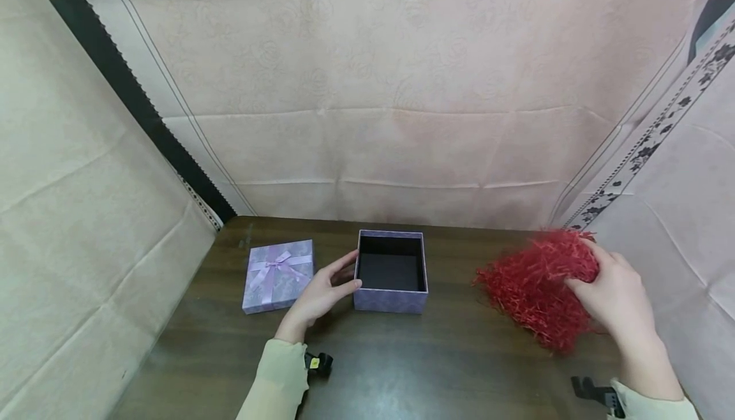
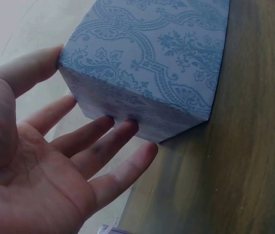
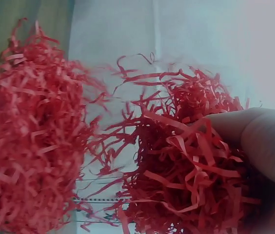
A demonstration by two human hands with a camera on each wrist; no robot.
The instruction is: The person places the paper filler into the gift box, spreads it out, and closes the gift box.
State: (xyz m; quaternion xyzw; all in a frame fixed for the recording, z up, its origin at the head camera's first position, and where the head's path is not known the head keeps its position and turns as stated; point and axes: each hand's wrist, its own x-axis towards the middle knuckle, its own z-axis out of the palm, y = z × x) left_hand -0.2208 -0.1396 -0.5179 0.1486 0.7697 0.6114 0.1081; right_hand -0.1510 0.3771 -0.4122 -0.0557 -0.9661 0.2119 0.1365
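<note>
An uncovered box [image 1: 390, 300] with a patterned purple outside and a black inside stands upright on the table. My left hand [image 1: 323, 292] is at its left side; in the left wrist view the fingers are spread and nearly straight, fingertips against the patterned wall [image 2: 142, 53] and thumb at a corner edge. On the right, my right hand [image 1: 617, 289] grips a clump of red shredded paper [image 3: 191, 170]. That clump is lifted over the rest of the pile [image 1: 528, 292], and in the right wrist view thin strands trail between the two.
To the left of the box lies its matching lid [image 1: 278, 276], topped with a lilac ribbon bow. The brown wooden table [image 1: 436, 369] meets pale cloth [image 1: 402, 152] hung behind it and at both sides.
</note>
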